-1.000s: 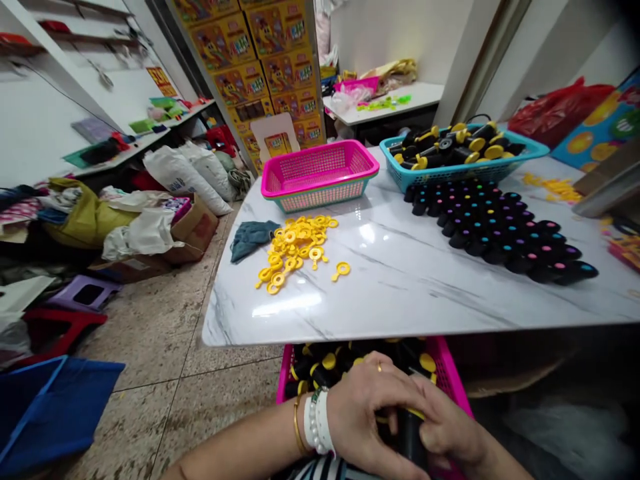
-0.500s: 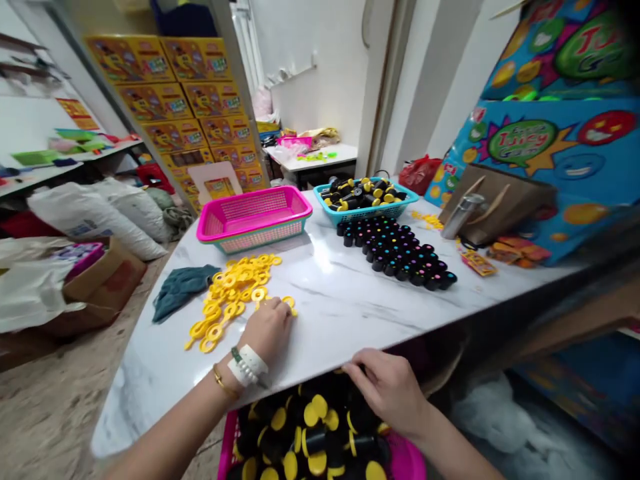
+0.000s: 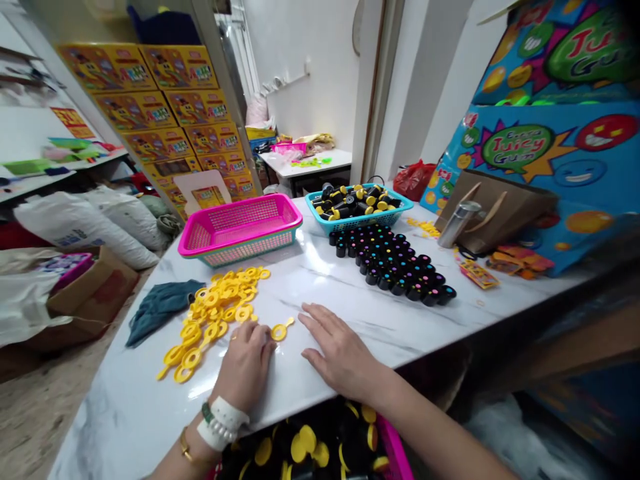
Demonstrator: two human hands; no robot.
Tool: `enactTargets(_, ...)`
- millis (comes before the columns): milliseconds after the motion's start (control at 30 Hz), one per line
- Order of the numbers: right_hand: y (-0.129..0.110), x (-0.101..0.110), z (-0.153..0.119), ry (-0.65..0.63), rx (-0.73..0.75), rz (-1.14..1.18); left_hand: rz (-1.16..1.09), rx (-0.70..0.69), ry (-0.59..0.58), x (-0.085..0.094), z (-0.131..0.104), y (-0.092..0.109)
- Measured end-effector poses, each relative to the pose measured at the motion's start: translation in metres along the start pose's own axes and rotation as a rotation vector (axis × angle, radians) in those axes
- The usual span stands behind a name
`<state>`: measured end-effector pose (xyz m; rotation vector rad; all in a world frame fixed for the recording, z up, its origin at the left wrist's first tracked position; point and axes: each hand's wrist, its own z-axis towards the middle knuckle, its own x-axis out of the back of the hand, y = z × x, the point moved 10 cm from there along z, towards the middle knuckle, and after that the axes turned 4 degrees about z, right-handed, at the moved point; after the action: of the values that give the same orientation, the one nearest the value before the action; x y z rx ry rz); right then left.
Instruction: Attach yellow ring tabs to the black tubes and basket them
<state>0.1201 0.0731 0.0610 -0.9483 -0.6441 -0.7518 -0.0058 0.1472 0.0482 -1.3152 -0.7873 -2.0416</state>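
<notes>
L hand is laid on the desk w/ fingers curled; its grip is closed loosely at a single yellow ring, fingertips touching or just beside it, but whether the ring is actually pinched cannot be told. R hand is laid flat, palm down, grip open, nothing held, just right of that ring. A white beaded band and a gold bangle are worn on the L wrist.

The desk is white marble-look, glossy. A pile of yellow rings is spread just left of the L hand, w/ a dark green cloth beside it. Further back a pink basket is set, and right of it a blue basket filled w/ black-and-yellow parts. Rows of black caps w/ coloured dots are lined up in front of the blue basket. A brown paper bag and a bright gum box are seen at right. Below the desk edge, a pink bin of black-and-yellow parts is placed.

Yellow cartons are stacked at the back; sacks are piled on the floor at left.

The single ring is flat, round, w/ a short stem.
</notes>
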Motion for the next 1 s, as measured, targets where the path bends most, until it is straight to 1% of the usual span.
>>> enactTargets(33,0.001,-0.004,0.0,-0.005,-0.004,0.016,-0.048,-0.008,0.002,-0.002,-0.004,0.004)
enactTargets(100,0.005,-0.012,-0.001,0.004,-0.017,0.03,-0.102,-0.021,-0.031,-0.008,-0.003,0.018)
enactTargets(167,0.009,-0.02,-0.002,0.008,-0.028,0.019,-0.105,-0.026,-0.081,-0.015,0.006,0.03)
enactTargets(233,0.012,-0.027,-0.003,-0.009,-0.036,-0.016,-0.102,-0.037,-0.125,-0.022,0.018,0.037)
enactTargets(300,0.012,-0.029,-0.007,-0.042,-0.033,-0.064,-0.09,-0.076,-0.164,-0.029,0.027,0.042)
enactTargets(400,0.009,-0.018,-0.02,-0.089,-0.019,-0.125,-0.12,-0.187,-0.237,-0.039,0.035,0.055)
enactTargets(467,0.007,-0.008,-0.034,-0.112,-0.008,-0.133,-0.204,-0.265,-0.286,-0.045,0.043,0.07)
enactTargets(533,0.004,0.001,-0.048,-0.116,0.01,-0.13,-0.302,-0.306,-0.29,-0.05,0.059,0.089)
enactTargets(567,0.002,0.005,-0.055,-0.101,0.028,-0.133,-0.344,-0.296,-0.263,-0.051,0.069,0.098)
enactTargets(633,-0.003,0.012,-0.066,-0.054,0.063,-0.145,-0.411,-0.224,-0.189,-0.056,0.095,0.113)
enactTargets(700,-0.008,0.015,-0.074,-0.001,0.077,-0.129,-0.448,-0.124,-0.148,-0.068,0.119,0.124)
enactTargets(767,-0.008,0.019,-0.08,0.044,0.058,-0.053,-0.455,-0.067,-0.155,-0.084,0.137,0.136)
enactTargets(833,0.0,0.027,-0.084,0.116,0.008,0.059,-0.437,-0.053,-0.157,-0.097,0.149,0.146)
enactTargets(900,0.02,0.041,-0.089,0.196,-0.11,0.122,-0.408,-0.053,-0.148,-0.104,0.155,0.152)
enactTargets(933,0.031,0.049,-0.091,0.225,-0.176,0.114,-0.396,-0.053,-0.146,-0.107,0.157,0.154)
enactTargets(967,0.041,0.055,-0.092,0.227,-0.231,0.08,-0.386,-0.058,-0.146,-0.108,0.159,0.156)
enactTargets(1000,0.048,0.059,-0.091,0.199,-0.262,0.026,-0.378,-0.065,-0.148,-0.11,0.16,0.158)
